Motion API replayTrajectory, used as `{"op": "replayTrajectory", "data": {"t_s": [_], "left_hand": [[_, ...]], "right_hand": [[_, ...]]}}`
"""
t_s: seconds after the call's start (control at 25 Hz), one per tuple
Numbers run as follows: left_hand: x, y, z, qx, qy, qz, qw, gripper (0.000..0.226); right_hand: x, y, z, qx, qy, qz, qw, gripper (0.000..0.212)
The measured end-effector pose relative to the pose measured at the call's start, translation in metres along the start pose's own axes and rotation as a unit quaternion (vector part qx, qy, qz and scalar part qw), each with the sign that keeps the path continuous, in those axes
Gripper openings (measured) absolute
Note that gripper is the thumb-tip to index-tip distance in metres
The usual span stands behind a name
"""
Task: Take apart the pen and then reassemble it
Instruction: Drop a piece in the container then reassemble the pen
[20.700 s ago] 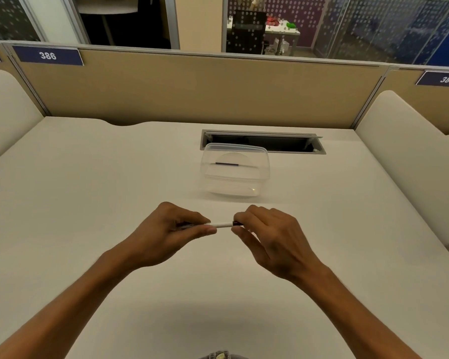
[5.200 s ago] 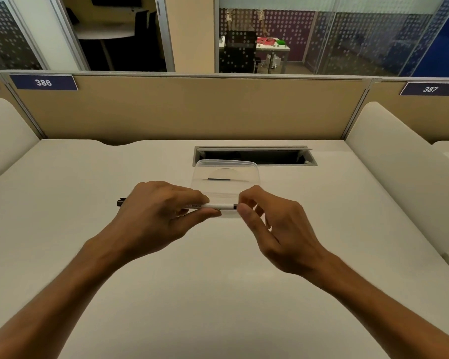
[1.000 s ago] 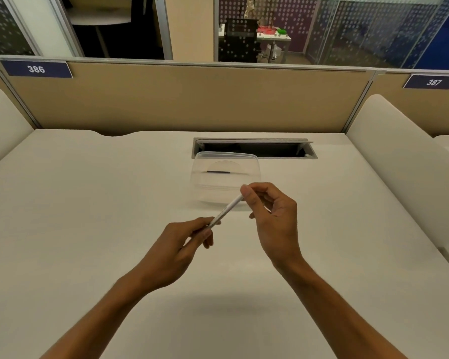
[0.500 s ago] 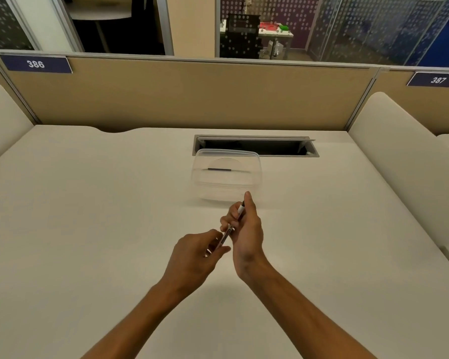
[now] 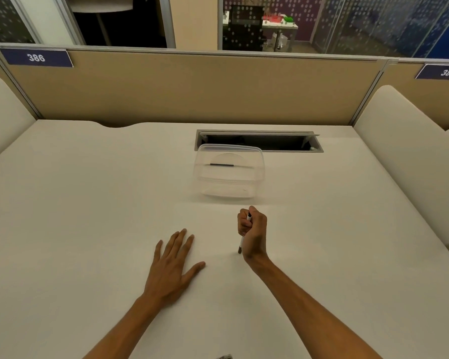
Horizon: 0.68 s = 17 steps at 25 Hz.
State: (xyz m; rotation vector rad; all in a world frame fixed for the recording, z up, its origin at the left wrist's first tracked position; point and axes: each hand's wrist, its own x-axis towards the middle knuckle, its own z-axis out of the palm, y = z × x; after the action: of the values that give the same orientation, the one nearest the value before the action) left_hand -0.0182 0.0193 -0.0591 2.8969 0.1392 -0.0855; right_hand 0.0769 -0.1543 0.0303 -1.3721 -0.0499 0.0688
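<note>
Right hand point(image 5: 253, 233) fisted around the pen point(image 5: 244, 235), near upright, dark tip down on the desk point(image 5: 88, 203); left hand point(image 5: 172, 265) at nine o'clock of it, flat, fingers spread, holding nothing; clear container point(image 5: 228, 174) at twelve o'clock, apart.

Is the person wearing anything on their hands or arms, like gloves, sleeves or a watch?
No. The left hand and right hand are bare, with no gloves, rings or watch visible. Both forearms are uncovered to the picture's lower edge, so no sleeve shows.
</note>
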Motion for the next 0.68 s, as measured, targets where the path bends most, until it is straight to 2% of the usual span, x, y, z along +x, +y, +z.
{"op": "replayTrajectory", "data": {"t_s": [0.2, 0.4, 0.68], "left_hand": [[0.001, -0.001, 0.003, -0.007, 0.008, 0.000, 1.000, 0.075], [0.002, 0.000, 0.003, -0.006, 0.008, -0.001, 1.000, 0.075], [0.001, -0.002, 0.005, -0.006, 0.007, -0.006, 1.000, 0.074]], "right_hand": [[0.000, 0.011, 0.001, -0.057, -0.005, -0.046, 0.997, 0.022], [0.001, 0.019, 0.002, -0.105, 0.013, -0.079, 0.991, 0.034], [0.002, 0.020, 0.009, -0.115, 0.013, -0.107, 0.988, 0.032]]}}
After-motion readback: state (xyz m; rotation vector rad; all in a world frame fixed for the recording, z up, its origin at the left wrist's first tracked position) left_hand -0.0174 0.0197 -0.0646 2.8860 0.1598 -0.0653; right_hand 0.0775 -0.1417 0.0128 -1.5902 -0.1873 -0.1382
